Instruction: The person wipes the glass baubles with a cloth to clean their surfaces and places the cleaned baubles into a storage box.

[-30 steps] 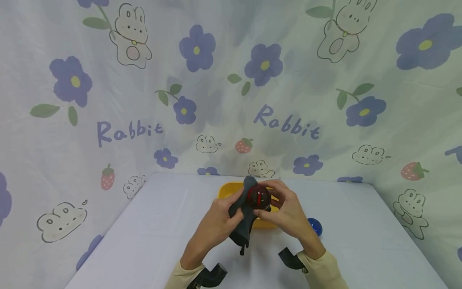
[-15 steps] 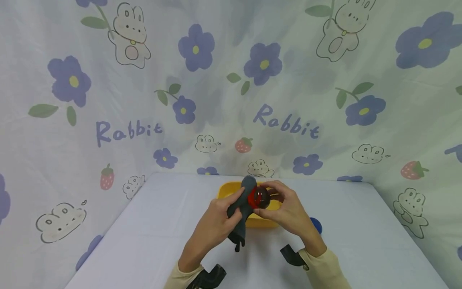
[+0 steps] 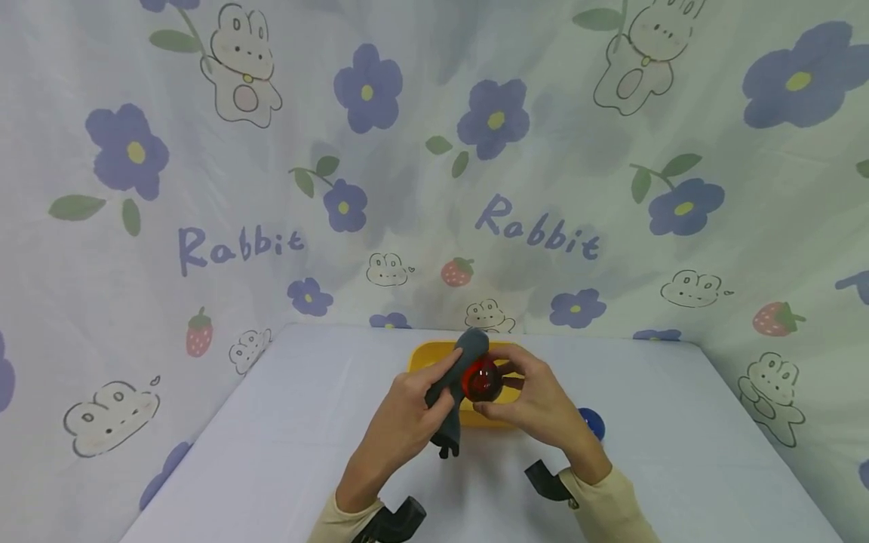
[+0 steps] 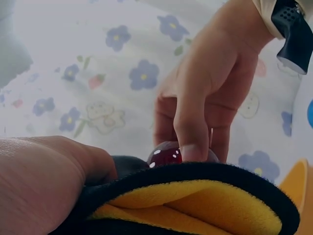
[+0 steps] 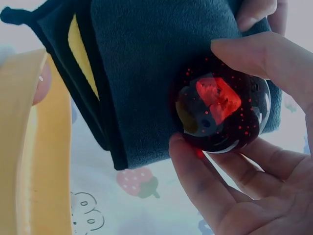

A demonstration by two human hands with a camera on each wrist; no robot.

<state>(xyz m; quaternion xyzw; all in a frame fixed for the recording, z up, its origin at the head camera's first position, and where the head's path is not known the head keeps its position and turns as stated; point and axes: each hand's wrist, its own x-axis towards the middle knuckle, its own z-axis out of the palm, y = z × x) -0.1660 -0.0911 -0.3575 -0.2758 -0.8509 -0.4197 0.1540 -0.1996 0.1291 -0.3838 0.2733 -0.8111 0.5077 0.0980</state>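
A glossy, see-through dark-red ball (image 3: 483, 380) is held by my right hand (image 3: 539, 396), thumb on one side and fingertips on the other. Against its left side lies a folded dark grey-green cloth (image 3: 470, 353) with black edging, which my left hand (image 3: 407, 407) grips between thumb and fingers. The left wrist view looks into the cloth's fold, where a yellow lining (image 4: 210, 200) shows and most of the ball is hidden. Light glints on the ball (image 5: 222, 107) in the right wrist view, as it touches the cloth (image 5: 137, 73).
Behind the hands stands a yellow bin (image 3: 426, 353) on the white table (image 3: 326, 392). A pinkish round thing (image 5: 42, 87) shows at the bin in the right wrist view. Beside the right wrist sits a blue ball (image 3: 593, 424). A rabbit-print curtain (image 3: 407, 166) hangs beyond.
The red ball has turned in my right hand and shifted slightly down and left. The cloth's upper end has swung over toward it, and its lower end has risen a little.
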